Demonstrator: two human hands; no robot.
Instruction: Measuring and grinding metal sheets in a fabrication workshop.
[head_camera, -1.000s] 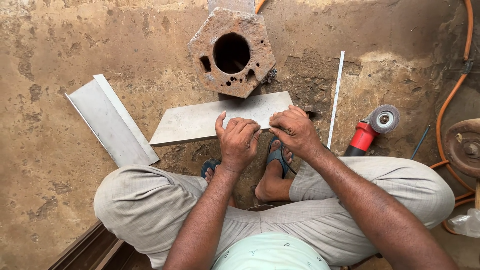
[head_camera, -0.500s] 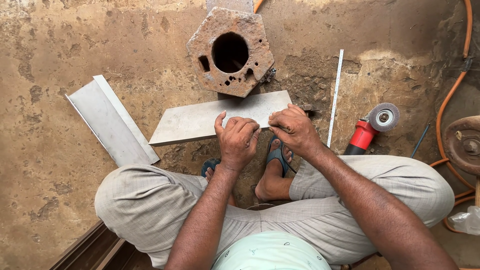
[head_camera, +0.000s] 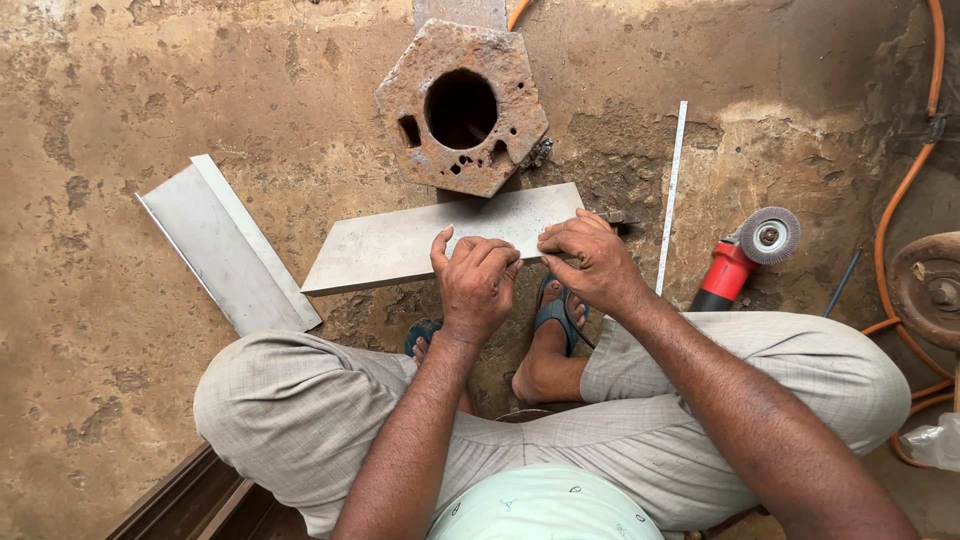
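Grey tile strip (head_camera: 420, 245) lies flat on the concrete floor (head_camera: 150, 80), long axis slightly tilted, directly below the hexagonal stone block (head_camera: 462, 105) and touching or just under its near edge. Both hands sit on the strip's near long edge, right of its middle. Left hand (head_camera: 475, 285) has fingers curled, knuckles up, thumb raised, pressing on the tile. Right hand (head_camera: 590, 260) is just beside it, fingers pinched together at the edge; cannot tell whether it holds a small marker. The hands nearly touch.

Left of the block: two more grey tile pieces (head_camera: 225, 245) lying side by side, diagonal. Right of the block: a white ruler (head_camera: 670, 195), roughly upright in view, then a red angle grinder (head_camera: 745, 255) with a flap disc. Orange hose (head_camera: 915, 165) runs along the far right. Sandalled foot (head_camera: 550, 320) sits below the strip.
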